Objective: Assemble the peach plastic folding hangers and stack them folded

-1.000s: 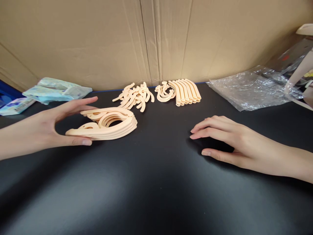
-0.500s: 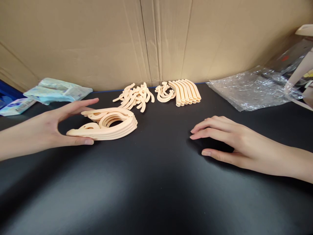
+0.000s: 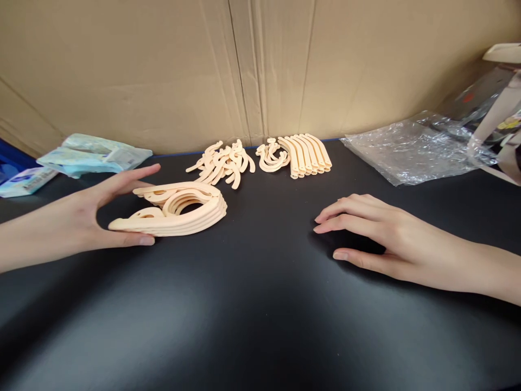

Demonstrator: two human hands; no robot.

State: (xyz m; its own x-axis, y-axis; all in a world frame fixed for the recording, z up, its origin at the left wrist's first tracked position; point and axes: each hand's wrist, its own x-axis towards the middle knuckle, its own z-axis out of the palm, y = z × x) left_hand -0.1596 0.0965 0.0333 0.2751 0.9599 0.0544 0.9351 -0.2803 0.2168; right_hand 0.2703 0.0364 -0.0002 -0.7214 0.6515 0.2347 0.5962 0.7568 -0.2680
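My left hand [image 3: 87, 220] curves around the left end of a stack of cream plastic folding hangers [image 3: 187, 224]. Its thumb lies along the stack's near side. The index finger is lifted clear, while the other fingers are mostly hidden behind the stack. On the right, my right hand [image 3: 378, 239] rests palm down on the black tabletop [image 3: 252, 293], its fingers loosely bent and apart with nothing in them. Behind lie a loose heap of curved cream hanger pieces [image 3: 223, 163], several hanger hooks [image 3: 273, 156] and a row of hanger arms [image 3: 308, 156].
Blue-and-white soft packs [image 3: 93, 155] sit at the back left. A crinkled clear plastic bag [image 3: 407, 149] lies at the back right, beside a pale stand [image 3: 494, 103]. A cardboard wall [image 3: 163, 76] rises along the table's far edge.
The whole view has shifted very slightly. Both hands and the hanger stack keep their places on the table.
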